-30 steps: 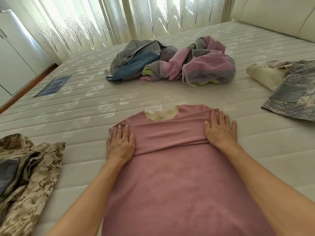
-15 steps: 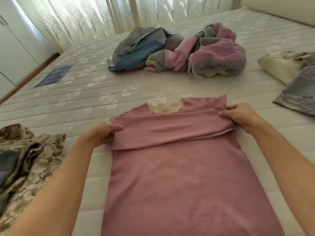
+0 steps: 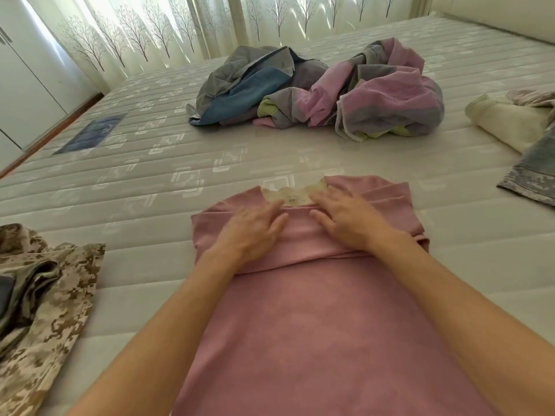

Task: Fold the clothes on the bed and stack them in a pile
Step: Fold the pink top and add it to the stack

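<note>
A pink shirt (image 3: pixel 315 325) lies flat on the white mattress (image 3: pixel 150 181) in front of me, its sleeves folded across the chest just below the cream collar label (image 3: pixel 295 198). My left hand (image 3: pixel 255 232) rests flat on the folded band, left of the collar. My right hand (image 3: pixel 348 220) lies flat on it to the right, fingers straight and pointing toward the collar. The two hands sit close together near the middle of the shirt.
A rumpled heap of grey, blue and pink clothes (image 3: pixel 324 91) sits farther back. A tan camouflage garment (image 3: pixel 42 301) lies at the left edge. A cream cloth (image 3: pixel 507 121) and a grey camouflage garment (image 3: pixel 531 172) lie at the right. Curtains hang behind the bed.
Both hands let go of the shirt's outer edges and moved inward, and now press flat near the collar. The camera has dipped closer to the shirt.
</note>
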